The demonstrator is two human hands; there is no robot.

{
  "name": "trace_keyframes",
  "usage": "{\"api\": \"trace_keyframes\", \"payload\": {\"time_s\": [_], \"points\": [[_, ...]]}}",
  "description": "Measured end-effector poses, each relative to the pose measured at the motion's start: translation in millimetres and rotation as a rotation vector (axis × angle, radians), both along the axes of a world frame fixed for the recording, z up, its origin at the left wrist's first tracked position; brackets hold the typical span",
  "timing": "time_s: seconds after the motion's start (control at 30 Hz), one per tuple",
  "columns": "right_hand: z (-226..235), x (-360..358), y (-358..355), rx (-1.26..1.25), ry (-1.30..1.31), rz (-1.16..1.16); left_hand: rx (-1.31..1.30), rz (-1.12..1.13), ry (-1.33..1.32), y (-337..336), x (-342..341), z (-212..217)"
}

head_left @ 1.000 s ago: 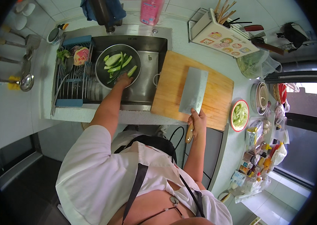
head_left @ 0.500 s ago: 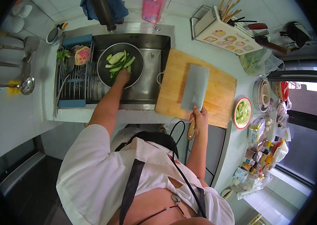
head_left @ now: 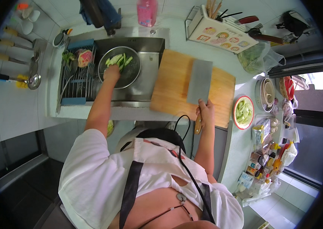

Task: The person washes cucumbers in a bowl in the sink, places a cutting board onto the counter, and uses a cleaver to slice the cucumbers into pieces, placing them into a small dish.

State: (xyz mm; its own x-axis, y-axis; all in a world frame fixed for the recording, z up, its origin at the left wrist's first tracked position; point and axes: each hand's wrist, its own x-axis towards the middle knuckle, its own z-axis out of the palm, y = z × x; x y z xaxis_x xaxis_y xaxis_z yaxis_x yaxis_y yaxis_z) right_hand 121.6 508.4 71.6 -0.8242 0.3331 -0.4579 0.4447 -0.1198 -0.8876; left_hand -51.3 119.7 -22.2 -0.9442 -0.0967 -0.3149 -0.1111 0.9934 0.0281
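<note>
A round metal basin [head_left: 134, 77] stands in the sink with long green vegetable pieces [head_left: 120, 60] in it. My left hand [head_left: 111, 72] reaches over its near-left rim, fingers bent and closed on the pieces, the fingertips partly hidden. The wooden handle of a broad cleaver [head_left: 200, 82] is wrapped in my right hand [head_left: 206, 110]. Its blade lies flat over the wooden cutting board [head_left: 169, 84], pointing away from me. I cannot tell whether the blade touches the board.
Left of the basin is a dish rack [head_left: 73, 100] with a pink-and-yellow item. A red-rimmed plate [head_left: 234, 114] of pale green slices sits right of the board. Beyond stand a utensil holder [head_left: 222, 37], a pink bottle [head_left: 147, 13] and a faucet [head_left: 110, 28]; bottles [head_left: 259, 164] crowd the right.
My left hand has moved left within the basin, from its near-right side to its near-left side. The right hand keeps its grip on the cleaver. The whole view has shifted slightly.
</note>
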Motion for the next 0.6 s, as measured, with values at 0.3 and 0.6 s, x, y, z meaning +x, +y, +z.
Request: {"api": "trace_keyframes", "payload": {"time_s": [0.3,0.6], "points": [[3.6,4.7,29.3,0.068,0.009,0.032,0.014,-0.047,-0.057,17.1,7.5,20.8],[-7.9,11.6,54.7,0.303,0.047,0.134,0.513,-0.606,0.433,193.7,78.7,49.2]]}}
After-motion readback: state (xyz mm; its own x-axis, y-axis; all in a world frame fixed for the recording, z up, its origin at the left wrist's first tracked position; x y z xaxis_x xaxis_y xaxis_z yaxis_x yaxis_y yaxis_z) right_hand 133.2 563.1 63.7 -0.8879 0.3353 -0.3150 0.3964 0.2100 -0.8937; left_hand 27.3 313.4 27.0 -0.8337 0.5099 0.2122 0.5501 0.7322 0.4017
